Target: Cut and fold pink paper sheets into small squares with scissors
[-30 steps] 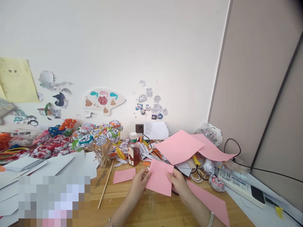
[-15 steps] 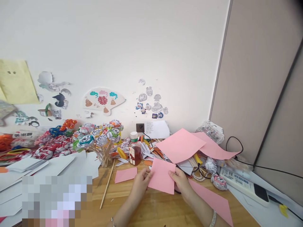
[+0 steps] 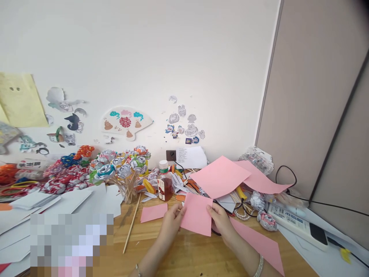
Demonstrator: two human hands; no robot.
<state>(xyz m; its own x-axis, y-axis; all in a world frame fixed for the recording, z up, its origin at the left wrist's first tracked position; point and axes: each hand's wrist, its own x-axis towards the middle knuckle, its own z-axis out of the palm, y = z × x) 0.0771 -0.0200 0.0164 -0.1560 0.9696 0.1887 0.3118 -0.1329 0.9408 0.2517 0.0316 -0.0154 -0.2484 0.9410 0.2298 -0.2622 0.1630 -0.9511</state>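
At the upper left of your frame, a pale yellow paper sheet (image 3: pixel 24 104) hangs on the white wall (image 3: pixel 184 50), and below it loose white paper sheets (image 3: pixel 79 202) spread across the lower left. Just above those lie red-and-white paper flowers (image 3: pixel 57 182), with a white fan-shaped card (image 3: pixel 138 130) on the wall to their upper right. Multicoloured paper roses on thin wooden sticks (image 3: pixel 124 170) crowd left of centre, and a single long wooden stick (image 3: pixel 132 225) lies slantwise beneath them on the brown wooden tabletop (image 3: pixel 150 250). Next comes a small pink paper rectangle (image 3: pixel 154 212), lying flat near a clear plastic bottle with a white cap (image 3: pixel 165 186). At lower centre, your left hand (image 3: pixel 173 218) pinches the left edge of a pink, nearly square paper piece (image 3: pixel 196 215), which you hold up over the tabletop, tilted slightly. Your right hand (image 3: pixel 220 220) grips its right edge, thumb on the near face. Behind and right of it, two large pink paper sheets (image 3: pixel 221 175) rest over the clutter, while a long pink paper strip (image 3: pixel 261 240) lies partly under your right forearm. Farther right sit a pink-and-white paper rose (image 3: pixel 267 221) and a long white plastic bar with a dark end (image 3: pixel 296 225).
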